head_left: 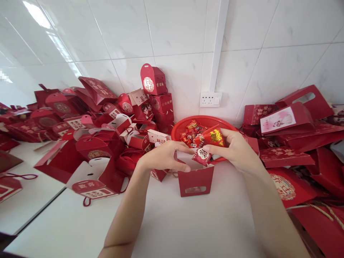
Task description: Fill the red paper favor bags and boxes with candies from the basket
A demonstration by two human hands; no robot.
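An open-topped red box (195, 181) with a small oval window stands upright on the white table. My left hand (168, 156) is at its upper left rim, thumb over the opening and fingers behind. In my right hand (233, 147) are red candy packets (212, 138), pinched between thumb and fingers above the right side of the box opening. One packet, with a white round emblem, hangs lowest, at the rim. Behind the box sits a red plastic basket (178, 125) holding small wrapped candies (192, 132), partly hidden by my right hand and the packets.
Many red gift boxes (100, 148) are piled on the left, some with open tops. Stacked boxes (162, 107) lean near the tiled wall (182, 28). More red boxes (287, 157) lie on the right. A power socket (210, 99) is on the wall behind the basket.
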